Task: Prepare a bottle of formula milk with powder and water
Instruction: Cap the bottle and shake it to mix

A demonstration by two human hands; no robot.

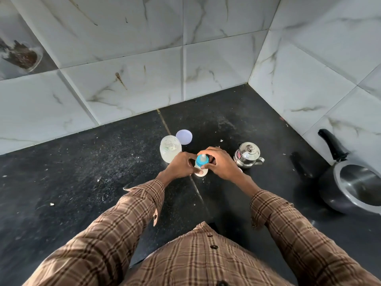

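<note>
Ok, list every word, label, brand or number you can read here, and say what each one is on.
No text here can be read.
Small steel pot: a red sticker on its side, too small and blurred to read.
Clear plastic jar: faint greenish markings on its wall, not legible.
Baby bottle held by both hands: no print visible.
Round lid and pressure cooker: no markings visible.

Black speckled stone counter (86,182), dusty; white marble-pattern tiled walls (127,58) from 9 to 3 o'clock, corner at 1 o'clock.
</note>
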